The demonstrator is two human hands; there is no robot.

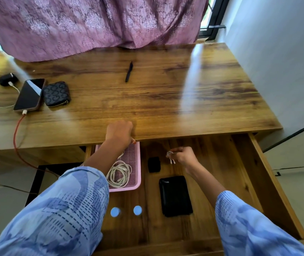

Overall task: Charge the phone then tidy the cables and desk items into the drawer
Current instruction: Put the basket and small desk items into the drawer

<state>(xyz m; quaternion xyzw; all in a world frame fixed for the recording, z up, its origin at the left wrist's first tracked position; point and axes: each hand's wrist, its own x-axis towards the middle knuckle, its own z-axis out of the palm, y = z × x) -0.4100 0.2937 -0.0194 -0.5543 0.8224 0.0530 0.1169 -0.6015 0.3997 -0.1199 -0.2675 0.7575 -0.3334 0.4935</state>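
Drawer (269,182) of wood stands pulled out from under the worktop's (147,100) front edge, towards its right corner. Inside, at the drawer's left side, a pink perforated basket (135,163) holds a coiled white cable (118,174). Just right of the basket lies a small black adapter-like block (154,164), and nearer the drawer's front edge a flat black case (175,195). Two pale blue round caps (126,211) sit side by side near the front edge, left of the case.

The left hand (119,134) is at the worktop's front edge above the basket, its fingers curled over or under that edge; the grip itself is hidden, so I cannot tell whether they clasp the edge or something beneath it. The left forearm, in a blue patterned sleeve (64,209), crosses over the basket and covers part of the cable. The right hand (184,156) hovers over the back of the drawer, fingers pinching a small white item (170,157), blurred, which looks like earbuds or a short plug.

On the worktop near its left edge lies the phone (30,94), screen up, with a red cable (17,132) plugged into its near end and running off the front edge. A dark patterned pouch (57,94) touches the phone's right side. A black charger block (7,79) with a white lead sits behind the phone. A black pen (129,72) lies alone towards the back edge, below a purple curtain (92,24).
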